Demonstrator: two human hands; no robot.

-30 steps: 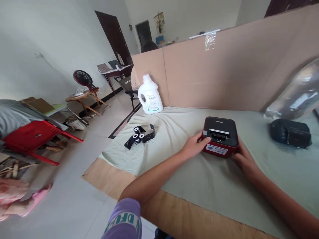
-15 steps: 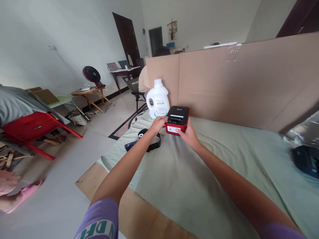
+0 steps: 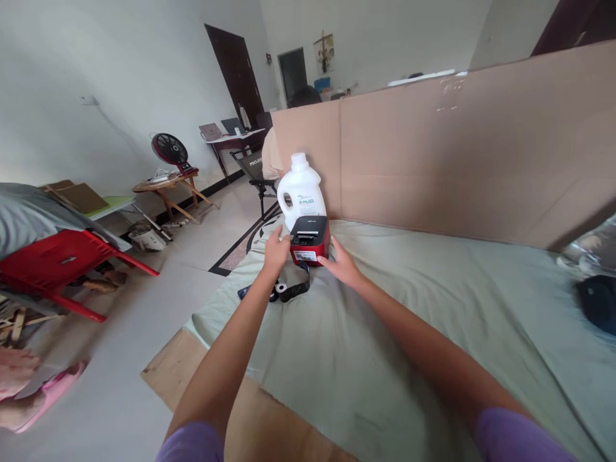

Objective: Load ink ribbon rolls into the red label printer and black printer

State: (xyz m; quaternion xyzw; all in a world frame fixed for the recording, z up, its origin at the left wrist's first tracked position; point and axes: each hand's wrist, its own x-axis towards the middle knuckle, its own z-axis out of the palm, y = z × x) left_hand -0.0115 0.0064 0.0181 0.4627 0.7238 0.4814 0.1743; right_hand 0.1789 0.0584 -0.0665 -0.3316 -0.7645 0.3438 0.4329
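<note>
A small red and black label printer (image 3: 310, 240) sits on the green cloth, close in front of a white plastic jug (image 3: 301, 186) with a handle. My left hand (image 3: 276, 251) is at the printer's left side, fingers apart, thumb close to its edge. On the other side, my right hand (image 3: 342, 264) is open, its thumb at the printer's lower front corner and its fingers spread along the right side. A black strap-like item (image 3: 296, 292) with a small white roll (image 3: 282, 288) lies just in front of the printer, partly behind my left forearm.
A tall cardboard panel (image 3: 457, 154) stands along the back of the cloth-covered surface (image 3: 409, 385). At the far right lies a black object (image 3: 597, 301) beside clear plastic. Bare wood (image 3: 178, 359) shows at the front left edge. A red chair (image 3: 62, 256) and a fan (image 3: 171, 149) are leftward.
The printer has moved left and been set down on the cloth before the jug. Both hands have loosened from it, and the strap and roll have shifted slightly.
</note>
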